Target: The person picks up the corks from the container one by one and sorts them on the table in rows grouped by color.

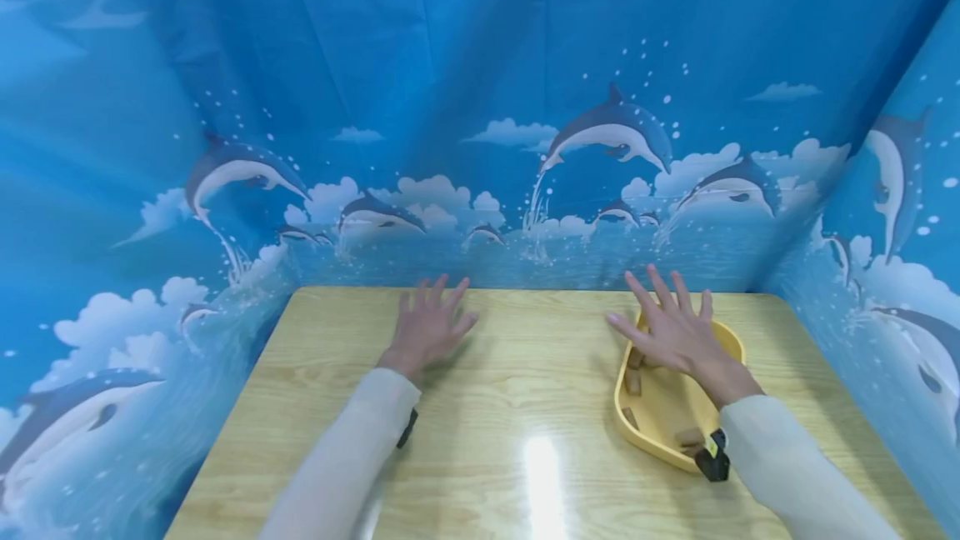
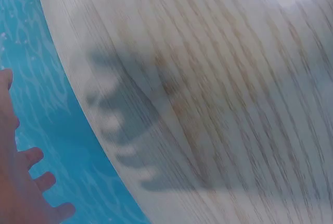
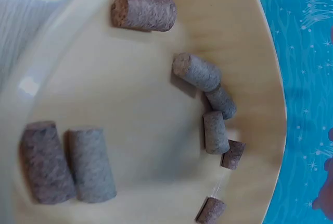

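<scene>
Seeing both hands spread wide, holding nothing: left hand [image 1: 427,333] mid-frame, right hand [image 1: 670,338] over the yellow tray [image 1: 670,407], right of frame. We count eight corks [image 3: 92,165] inside it. We'd judge handling unstarted or finished; we can't tell which, or what's left.

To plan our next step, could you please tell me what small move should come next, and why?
I would probably lower the right hand to a cork in the yellow tray, since that hand is spread and empty over the tray and several corks lie inside.
</scene>
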`<state>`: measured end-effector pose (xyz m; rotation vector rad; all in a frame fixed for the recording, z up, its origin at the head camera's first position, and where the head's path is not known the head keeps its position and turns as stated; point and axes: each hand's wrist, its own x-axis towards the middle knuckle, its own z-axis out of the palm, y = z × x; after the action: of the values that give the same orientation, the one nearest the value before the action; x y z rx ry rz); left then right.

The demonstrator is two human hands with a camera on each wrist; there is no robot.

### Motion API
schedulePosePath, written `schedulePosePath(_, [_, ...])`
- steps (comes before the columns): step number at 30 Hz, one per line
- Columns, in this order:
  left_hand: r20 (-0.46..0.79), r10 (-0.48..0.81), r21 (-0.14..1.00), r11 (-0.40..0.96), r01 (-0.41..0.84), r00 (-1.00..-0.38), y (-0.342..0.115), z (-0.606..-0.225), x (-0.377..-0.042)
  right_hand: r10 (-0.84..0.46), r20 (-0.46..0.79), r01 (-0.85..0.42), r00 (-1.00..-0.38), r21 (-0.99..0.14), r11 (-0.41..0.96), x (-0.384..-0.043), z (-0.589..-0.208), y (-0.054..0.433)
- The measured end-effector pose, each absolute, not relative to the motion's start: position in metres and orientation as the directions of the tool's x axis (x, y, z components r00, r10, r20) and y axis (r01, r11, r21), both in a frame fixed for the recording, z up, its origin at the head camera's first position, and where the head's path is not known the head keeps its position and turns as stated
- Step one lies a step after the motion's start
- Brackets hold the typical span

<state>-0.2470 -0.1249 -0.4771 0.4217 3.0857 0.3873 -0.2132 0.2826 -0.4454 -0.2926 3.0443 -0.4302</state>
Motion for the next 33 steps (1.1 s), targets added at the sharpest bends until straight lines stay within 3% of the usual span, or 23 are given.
schedulePosePath(33, [-0.018,0.457,0.128,0.883,0.451,-0.889,-0.042,-0.473,-0.235,-0.188,0.008,-0.183,-0.982,-0.273,0.945,-0.185,-0.452,0.322])
